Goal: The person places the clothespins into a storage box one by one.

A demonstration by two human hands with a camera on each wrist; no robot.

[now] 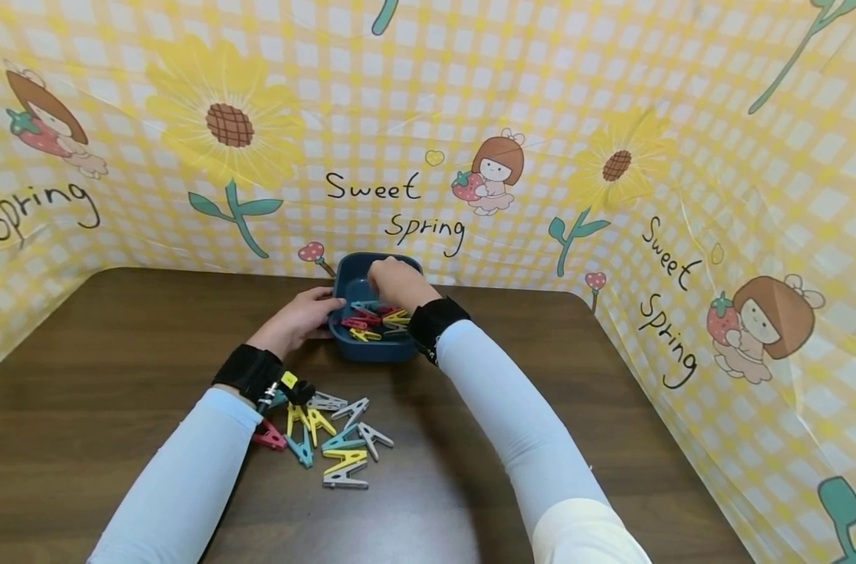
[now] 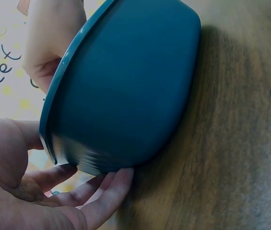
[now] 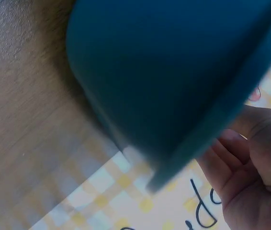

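My left hand point(image 1: 297, 317) is bracing the blue tub point(image 1: 371, 348), fingers straight | my right hand point(image 1: 398, 283) is reaching inside over the clothespins point(image 1: 371, 319), grip hidden, cannot tell | loose pegs point(image 1: 332, 439) are lying on the table point(image 1: 82, 392).

We see a dark teal plastic tub point(image 1: 371, 348), squarish with rounded corners, standing upright on the brown wooden surface point(image 1: 117, 352) in the upper middle of the head view, close to the backdrop. Inside it lies a loose heap of clothes pegs in the tub point(image 1: 371, 319), red, yellow and teal, crossing one another. Our left hand point(image 1: 297, 317) touches the tub's left wall with straight fingers point(image 2: 102, 191), lying at its lower edge. Our right hand point(image 1: 398, 283) reaches down into the tub over its far rim; whether it holds a peg we cannot tell. In the wrist views the tub's smooth outer wall fills most of the frame.
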